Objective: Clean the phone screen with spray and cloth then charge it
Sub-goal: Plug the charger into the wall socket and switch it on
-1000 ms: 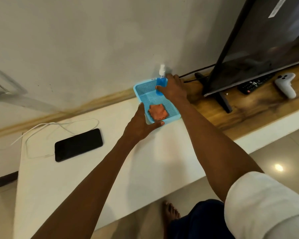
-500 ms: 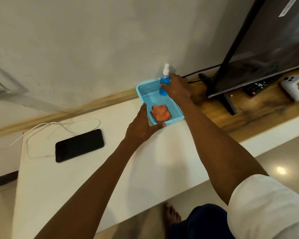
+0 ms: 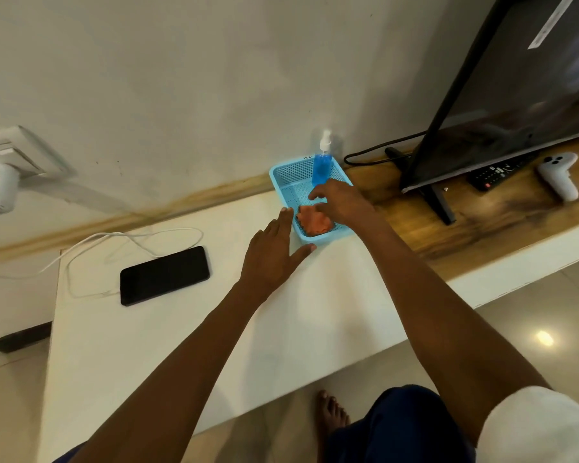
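The orange cloth (image 3: 313, 220) lies crumpled at the near end of the blue mesh basket (image 3: 283, 177), with the right hand (image 3: 340, 203) over it, fingers loosely curled and apart, nothing gripped yet. A good pick would pinch the cloth's raised folds and lift straight up while the left hand (image 3: 274, 259), open and flat beside the rim, steadies the basket. The blue spray bottle (image 3: 321, 167) stands upright behind. The black phone (image 3: 164, 275) lies flat, well apart, near the white charging cable (image 3: 114, 235).
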Available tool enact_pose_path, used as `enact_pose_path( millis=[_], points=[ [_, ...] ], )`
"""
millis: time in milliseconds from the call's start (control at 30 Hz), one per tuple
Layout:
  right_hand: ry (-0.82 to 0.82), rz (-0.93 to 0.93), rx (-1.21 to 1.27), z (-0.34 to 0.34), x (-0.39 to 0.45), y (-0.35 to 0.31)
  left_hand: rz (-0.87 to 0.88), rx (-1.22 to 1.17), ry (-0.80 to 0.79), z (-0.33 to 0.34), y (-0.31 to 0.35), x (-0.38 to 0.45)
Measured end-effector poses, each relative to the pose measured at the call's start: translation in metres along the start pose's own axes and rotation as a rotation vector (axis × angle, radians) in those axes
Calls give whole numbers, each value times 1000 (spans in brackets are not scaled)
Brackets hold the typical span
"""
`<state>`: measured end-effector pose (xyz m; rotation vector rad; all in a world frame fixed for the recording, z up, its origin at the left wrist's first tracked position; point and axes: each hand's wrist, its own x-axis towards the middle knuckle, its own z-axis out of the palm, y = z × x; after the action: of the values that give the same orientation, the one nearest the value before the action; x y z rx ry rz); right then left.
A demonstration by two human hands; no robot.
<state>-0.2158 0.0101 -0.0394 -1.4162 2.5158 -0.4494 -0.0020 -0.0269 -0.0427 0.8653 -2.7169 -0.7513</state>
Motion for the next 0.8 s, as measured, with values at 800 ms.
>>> enact_pose_path(
  millis=[800],
  points=[
    [34,5,92,-7,-25,-3,-69,9,6,-2,6,-5]
  ],
)
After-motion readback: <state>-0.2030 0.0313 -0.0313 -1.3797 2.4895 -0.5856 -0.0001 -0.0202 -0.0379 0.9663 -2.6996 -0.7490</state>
